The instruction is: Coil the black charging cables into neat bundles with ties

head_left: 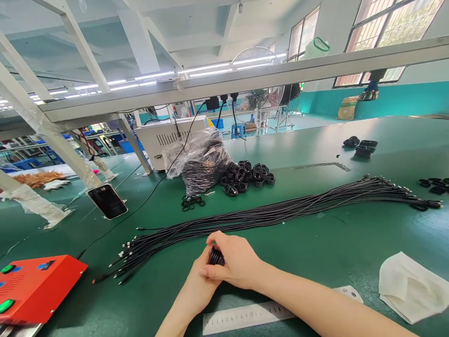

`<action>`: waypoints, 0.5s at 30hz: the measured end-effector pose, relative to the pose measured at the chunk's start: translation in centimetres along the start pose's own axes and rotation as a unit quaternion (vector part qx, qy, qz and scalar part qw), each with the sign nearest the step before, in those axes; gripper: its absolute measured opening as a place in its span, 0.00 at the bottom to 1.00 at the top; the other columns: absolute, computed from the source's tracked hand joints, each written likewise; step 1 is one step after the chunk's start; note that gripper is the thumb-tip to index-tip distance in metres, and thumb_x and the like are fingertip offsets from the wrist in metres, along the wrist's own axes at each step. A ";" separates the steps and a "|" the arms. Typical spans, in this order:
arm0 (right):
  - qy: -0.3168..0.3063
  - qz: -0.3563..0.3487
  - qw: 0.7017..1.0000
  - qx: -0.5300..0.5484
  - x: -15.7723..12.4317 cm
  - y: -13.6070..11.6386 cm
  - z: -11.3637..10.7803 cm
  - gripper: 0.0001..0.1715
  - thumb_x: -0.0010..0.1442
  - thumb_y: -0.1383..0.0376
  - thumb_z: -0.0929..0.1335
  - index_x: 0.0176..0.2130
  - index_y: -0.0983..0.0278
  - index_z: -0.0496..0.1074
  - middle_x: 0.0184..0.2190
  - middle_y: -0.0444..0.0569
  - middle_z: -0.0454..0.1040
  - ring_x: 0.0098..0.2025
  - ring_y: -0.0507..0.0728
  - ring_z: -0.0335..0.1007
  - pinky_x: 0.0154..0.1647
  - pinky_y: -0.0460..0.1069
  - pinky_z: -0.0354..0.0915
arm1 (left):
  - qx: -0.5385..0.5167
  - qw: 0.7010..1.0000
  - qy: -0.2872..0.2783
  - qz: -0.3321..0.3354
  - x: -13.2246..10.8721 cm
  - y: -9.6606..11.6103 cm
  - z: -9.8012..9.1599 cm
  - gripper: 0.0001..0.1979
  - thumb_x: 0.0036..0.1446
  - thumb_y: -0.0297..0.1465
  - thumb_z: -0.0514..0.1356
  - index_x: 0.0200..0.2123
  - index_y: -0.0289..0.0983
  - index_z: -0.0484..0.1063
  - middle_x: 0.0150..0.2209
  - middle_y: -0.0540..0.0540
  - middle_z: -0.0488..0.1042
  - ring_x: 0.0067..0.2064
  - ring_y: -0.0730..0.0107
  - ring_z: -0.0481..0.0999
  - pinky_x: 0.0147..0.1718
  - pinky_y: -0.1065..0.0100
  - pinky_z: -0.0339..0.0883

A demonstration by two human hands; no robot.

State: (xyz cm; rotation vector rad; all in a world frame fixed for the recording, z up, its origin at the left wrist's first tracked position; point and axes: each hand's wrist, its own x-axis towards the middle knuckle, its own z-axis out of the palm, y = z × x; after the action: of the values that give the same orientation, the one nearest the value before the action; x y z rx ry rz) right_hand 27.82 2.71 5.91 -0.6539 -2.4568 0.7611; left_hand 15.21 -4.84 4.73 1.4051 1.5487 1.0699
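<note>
A small black coiled cable (216,256) is held between my two hands, above the green table near its front. My left hand (198,281) closes round it from the left and below, its fingers partly hidden. My right hand (236,260) wraps over it from the right, with the thumb across the front. Just beyond my hands lies a long bundle of straight black cables (245,215), its connector ends fanned out at left and right. Under my forearms rests a steel ruler (245,318).
Coiled cables (245,177) are heaped beside a clear plastic bag (206,164) of black items. Small black loops (192,202) lie in front. A phone (107,201) leans by the frame post. A red box with green buttons (42,285) stands left, a white cloth (414,285) right.
</note>
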 end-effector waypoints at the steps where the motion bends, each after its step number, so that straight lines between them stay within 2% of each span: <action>1: 0.012 -0.006 1.000 0.007 -0.1 0.1 0.1 0.37 0.54 0.43 0.68 0.53 0.63 0.64 0.42 0.52 0.72 0.41 0.60 0.69 0.41 0.52 0.62 | 0.005 1.000 0.001 0.005 0.1 -0.1 -0.1 0.12 0.50 0.28 0.60 0.41 0.38 0.69 0.33 0.49 0.76 0.39 0.61 0.74 0.43 0.62 0.66; 5: 0.023 -0.030 0.996 0.083 -0.4 0.4 0.9 0.38 0.58 0.51 0.68 0.62 0.61 0.56 0.55 0.56 0.65 0.56 0.62 0.60 0.56 0.57 0.57 | -0.007 0.999 0.007 0.032 0.2 -0.1 0.1 0.11 0.49 0.27 0.60 0.38 0.38 0.69 0.35 0.48 0.76 0.38 0.63 0.73 0.42 0.63 0.66; 8: -0.001 0.003 0.985 0.173 -0.7 0.5 1.5 0.42 0.60 0.54 0.68 0.66 0.60 0.47 0.59 0.56 0.62 0.60 0.61 0.58 0.59 0.57 0.54 | -0.034 0.999 0.014 0.016 0.2 0.3 0.5 0.13 0.47 0.26 0.61 0.39 0.38 0.69 0.36 0.49 0.74 0.38 0.65 0.72 0.38 0.66 0.66; 11: -0.055 0.009 0.969 0.243 -0.6 0.7 1.0 0.48 0.59 0.54 0.69 0.67 0.61 0.43 0.61 0.58 0.59 0.62 0.61 0.55 0.60 0.57 0.54 | -0.067 0.997 0.016 -0.025 0.0 0.7 0.7 0.11 0.46 0.27 0.63 0.36 0.38 0.69 0.32 0.51 0.71 0.33 0.71 0.69 0.33 0.70 0.64; 13: -0.104 -0.007 0.956 0.273 -0.4 0.8 -0.1 0.44 0.62 0.56 0.66 0.68 0.61 0.43 0.64 0.57 0.57 0.64 0.61 0.53 0.62 0.57 0.52 | -0.080 0.995 0.013 -0.053 0.0 0.8 0.6 0.10 0.48 0.30 0.63 0.35 0.37 0.68 0.27 0.54 0.68 0.25 0.76 0.64 0.24 0.73 0.59; 15: -0.149 -0.013 0.949 0.277 -0.1 1.0 -1.3 0.36 0.65 0.62 0.61 0.68 0.60 0.45 0.65 0.53 0.56 0.66 0.59 0.50 0.64 0.57 0.50 | -0.087 0.993 0.008 -0.083 -0.1 0.8 0.5 0.12 0.49 0.34 0.63 0.37 0.37 0.67 0.21 0.58 0.62 0.19 0.80 0.55 0.17 0.74 0.48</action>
State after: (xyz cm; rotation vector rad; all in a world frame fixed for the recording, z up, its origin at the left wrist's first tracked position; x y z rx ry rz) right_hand 28.87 3.87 6.23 -0.3033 -2.3198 1.5542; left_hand 15.93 -4.85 5.31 1.1325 1.5160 1.0883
